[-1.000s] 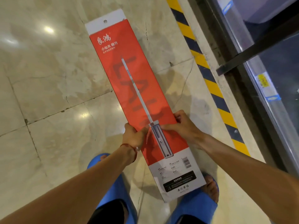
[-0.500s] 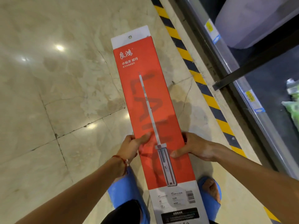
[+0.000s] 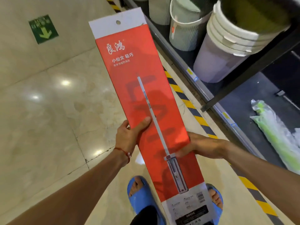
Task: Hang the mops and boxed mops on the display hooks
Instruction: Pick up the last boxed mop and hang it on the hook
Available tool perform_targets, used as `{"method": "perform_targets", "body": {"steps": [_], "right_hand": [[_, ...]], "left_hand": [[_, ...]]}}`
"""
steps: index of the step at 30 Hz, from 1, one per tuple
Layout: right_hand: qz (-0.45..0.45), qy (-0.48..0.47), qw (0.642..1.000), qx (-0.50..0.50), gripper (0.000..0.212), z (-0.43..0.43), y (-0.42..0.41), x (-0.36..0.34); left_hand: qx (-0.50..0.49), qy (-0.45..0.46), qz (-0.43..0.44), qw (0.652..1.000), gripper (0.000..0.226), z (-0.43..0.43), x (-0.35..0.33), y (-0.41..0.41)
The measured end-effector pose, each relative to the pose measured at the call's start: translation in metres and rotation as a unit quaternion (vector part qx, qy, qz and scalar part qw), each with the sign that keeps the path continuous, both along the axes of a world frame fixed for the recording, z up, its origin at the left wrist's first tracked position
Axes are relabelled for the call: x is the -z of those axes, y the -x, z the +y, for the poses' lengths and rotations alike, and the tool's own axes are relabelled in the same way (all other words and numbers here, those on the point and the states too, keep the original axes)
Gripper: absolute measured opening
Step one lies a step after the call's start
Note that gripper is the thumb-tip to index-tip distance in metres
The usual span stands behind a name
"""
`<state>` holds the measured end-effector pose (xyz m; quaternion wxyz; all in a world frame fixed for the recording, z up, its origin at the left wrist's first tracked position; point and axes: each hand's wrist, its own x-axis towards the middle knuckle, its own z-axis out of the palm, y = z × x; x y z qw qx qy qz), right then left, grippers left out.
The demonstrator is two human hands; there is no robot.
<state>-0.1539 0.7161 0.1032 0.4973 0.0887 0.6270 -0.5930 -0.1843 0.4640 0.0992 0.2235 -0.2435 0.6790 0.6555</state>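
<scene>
A long flat red boxed mop [image 3: 138, 75] with white ends and a hang hole at its far tab stretches away from me over the floor. My left hand [image 3: 129, 135] grips its left edge, thumb laid across the red face. My right hand [image 3: 203, 146] holds the right edge lower down, fingers curled under and thumb on the front. A plastic-wrapped green mop [image 3: 274, 135] lies on the low dark shelf at the right. No display hooks show in this view.
A dark shelf unit [image 3: 227, 101] runs along the right, its lower edge carrying price tags. Stacked white and pale buckets [image 3: 227, 46] stand on it. Yellow-black hazard tape [image 3: 201, 120] lines the floor beside it. A green arrow sign [image 3: 43, 29] is stuck to the marble floor.
The box has been raised and swung toward the shelf. My view has lifted, bringing the buckets and the wrapped mop into sight. Both hands kept their hold on its edges.
</scene>
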Motion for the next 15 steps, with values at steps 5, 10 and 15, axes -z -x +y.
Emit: {"method": "perform_targets", "body": {"steps": [5, 10, 15], "right_hand": [[0.041, -0.002, 0.981, 0.192, 0.063, -0.011, -0.014, -0.088], [0.124, 0.021, 0.951, 0.283, 0.041, -0.016, -0.039, -0.189], [0.234, -0.050, 0.908, 0.344, 0.060, -0.008, -0.097, -0.278]], "left_hand": [[0.043, 0.004, 0.027, 0.999, 0.084, 0.005, -0.077, -0.038], [0.097, -0.017, 0.041, 0.994, 0.075, 0.020, -0.165, -0.090], [0.144, -0.040, 0.053, 0.987, 0.035, 0.030, -0.261, -0.139]]}}
